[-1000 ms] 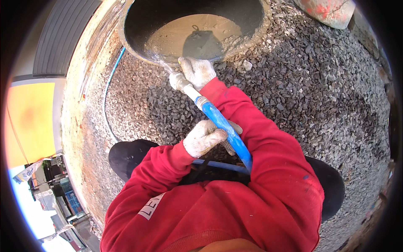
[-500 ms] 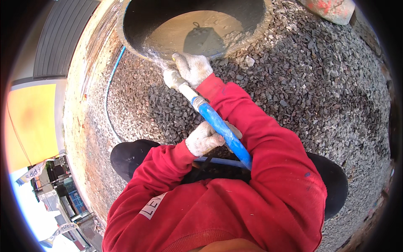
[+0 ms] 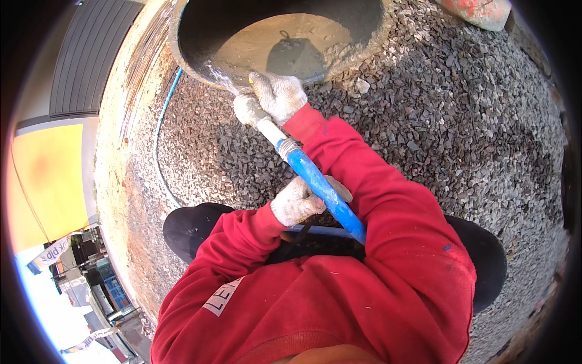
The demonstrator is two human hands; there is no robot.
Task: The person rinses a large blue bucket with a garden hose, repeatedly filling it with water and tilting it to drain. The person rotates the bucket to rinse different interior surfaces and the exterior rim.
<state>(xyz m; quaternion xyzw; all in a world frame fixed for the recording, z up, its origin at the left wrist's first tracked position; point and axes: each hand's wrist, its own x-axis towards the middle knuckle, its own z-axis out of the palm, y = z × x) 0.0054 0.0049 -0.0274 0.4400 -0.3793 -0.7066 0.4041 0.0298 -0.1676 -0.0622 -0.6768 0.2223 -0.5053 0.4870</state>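
Note:
A blue hose [image 3: 321, 189] with a white pipe end [image 3: 272, 131] runs slantwise up from my lap. My right hand [image 3: 280, 97], in a white knit glove, is closed around the pipe end. Lower down, my gloved left hand [image 3: 298, 202] wraps the hose from beneath, with its fingertips showing on the far side. Water [image 3: 225, 82] sprays from the pipe end over the near rim of a large round drum [image 3: 197, 27], dark inside. Wet grey-brown mix [image 3: 248, 43] lies in the drum, with a shadow across it.
Loose grey gravel [image 3: 436, 115] surrounds the drum and my legs. A thin light-blue hose [image 3: 159, 130] curves over the ground at left. At the upper right lies a pale, red-marked object [image 3: 482, 11]. A grey ribbed panel [image 3: 91, 57] stands far left.
Both hands keep hold of the hose in nearly the same place. The view has shifted slightly, and water still flows into the drum.

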